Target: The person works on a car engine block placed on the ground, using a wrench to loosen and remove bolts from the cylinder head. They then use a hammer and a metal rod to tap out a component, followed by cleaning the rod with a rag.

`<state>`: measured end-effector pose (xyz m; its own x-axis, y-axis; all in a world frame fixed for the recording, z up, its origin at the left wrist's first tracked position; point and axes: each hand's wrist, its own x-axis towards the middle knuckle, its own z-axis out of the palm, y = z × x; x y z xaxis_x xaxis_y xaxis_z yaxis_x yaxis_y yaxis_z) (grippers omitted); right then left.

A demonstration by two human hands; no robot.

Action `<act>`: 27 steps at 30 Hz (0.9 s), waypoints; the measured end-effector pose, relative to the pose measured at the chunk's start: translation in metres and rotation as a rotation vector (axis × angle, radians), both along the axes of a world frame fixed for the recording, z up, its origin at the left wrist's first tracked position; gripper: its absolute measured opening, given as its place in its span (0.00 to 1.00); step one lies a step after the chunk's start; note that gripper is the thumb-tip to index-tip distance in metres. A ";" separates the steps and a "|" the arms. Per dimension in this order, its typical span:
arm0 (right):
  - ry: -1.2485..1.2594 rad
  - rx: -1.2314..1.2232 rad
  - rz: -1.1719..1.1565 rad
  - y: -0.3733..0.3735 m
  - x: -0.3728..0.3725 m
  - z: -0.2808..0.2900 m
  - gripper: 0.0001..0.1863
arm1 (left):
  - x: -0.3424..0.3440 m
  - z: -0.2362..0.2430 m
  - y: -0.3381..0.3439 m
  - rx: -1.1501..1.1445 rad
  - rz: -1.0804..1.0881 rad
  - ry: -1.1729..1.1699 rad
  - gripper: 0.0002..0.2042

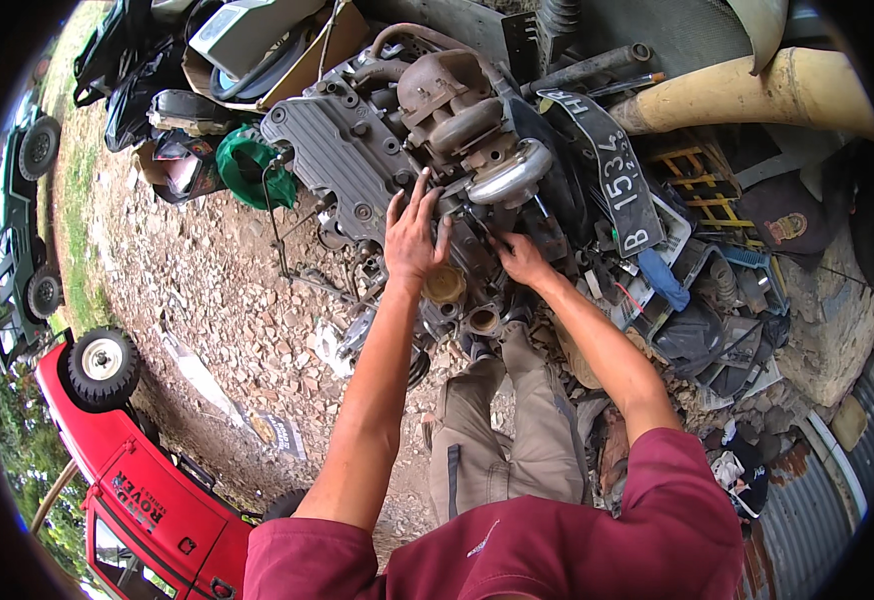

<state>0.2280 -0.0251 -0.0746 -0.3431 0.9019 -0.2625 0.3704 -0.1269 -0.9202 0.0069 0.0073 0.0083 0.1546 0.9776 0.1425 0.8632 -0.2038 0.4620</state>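
Note:
A greasy engine [342, 155] stands on the ground in front of me, its ribbed grey valve cover on the left and a rusty turbocharger [507, 172] on the right. My left hand [415, 240] lies on the engine near the cover's lower right corner, fingers spread, with nothing in its grip. Just right of it, my right hand [525, 258] reaches in below the turbocharger. Its fingers are bent in against a dark part there, which I cannot make out. An open round port [483, 320] shows at the engine's near end.
A black number plate [612, 170] and a thick bamboo pole [757, 95] lie at the right, above cluttered tools and parts. A green bag [255, 168] and boxes sit at the left. Loose stones cover the ground. A red vehicle [142, 480] stands lower left.

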 end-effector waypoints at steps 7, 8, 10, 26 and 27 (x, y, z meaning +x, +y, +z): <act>-0.080 -0.120 -0.001 0.011 -0.008 0.017 0.13 | -0.001 -0.001 -0.001 -0.007 -0.002 0.017 0.21; -0.111 -0.121 0.016 0.012 -0.007 0.018 0.13 | 0.000 0.000 -0.001 -0.010 -0.002 0.005 0.21; -0.169 -0.062 -0.013 0.004 -0.009 0.010 0.15 | 0.003 0.003 -0.003 -0.025 -0.004 0.015 0.21; 0.877 -1.228 -0.623 0.003 -0.019 0.007 0.09 | -0.008 -0.001 0.002 -0.086 -0.006 0.023 0.22; 0.855 -1.269 -0.676 0.005 -0.019 0.013 0.09 | -0.001 0.001 -0.001 -0.112 0.001 0.010 0.22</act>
